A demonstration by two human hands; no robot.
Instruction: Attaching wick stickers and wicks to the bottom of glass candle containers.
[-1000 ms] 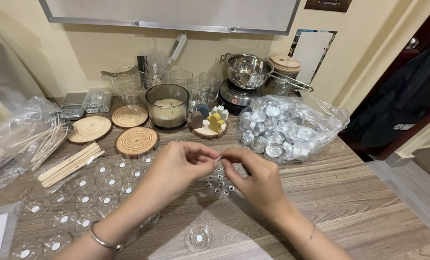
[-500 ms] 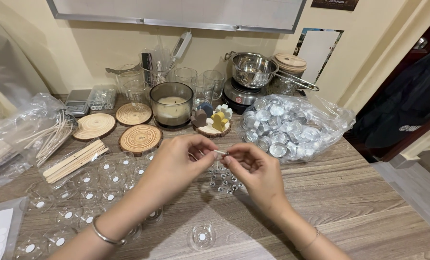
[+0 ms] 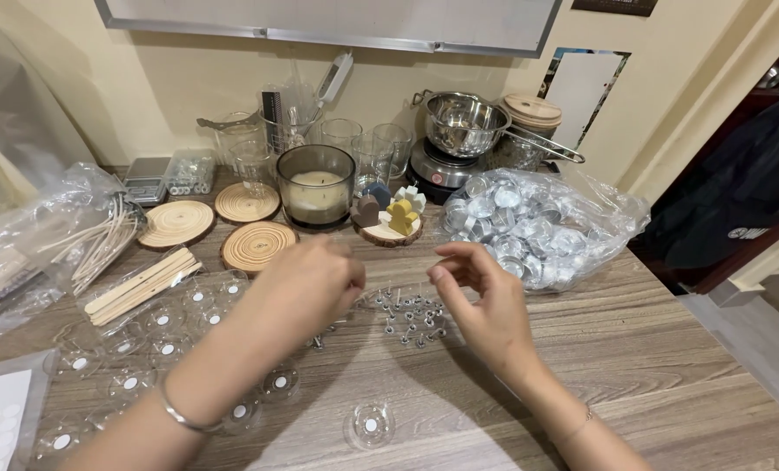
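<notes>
- Head view, nearest at 6 o'clock: one clear cup (image 3: 369,426) with a white sticker, unwicked.
- My left hand (image 3: 306,283) is curled shut; contents hidden. My right hand (image 3: 485,301) is loosely open, empty.
- Between them lie the metal wick tabs (image 3: 411,316), loose.
- From 8 to 9 o'clock, stickered cups (image 3: 158,349) stand without wicks.
- At 10 o'clock, wicks (image 3: 102,240) wait in a bag.

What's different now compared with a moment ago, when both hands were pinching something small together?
The hands have drawn apart: the left hand went left and curled shut, the right hand went right, fingers loosely open. The thin white piece they pinched is out of sight. The metal wick holders, clear cups and candle jar stayed put.
</notes>
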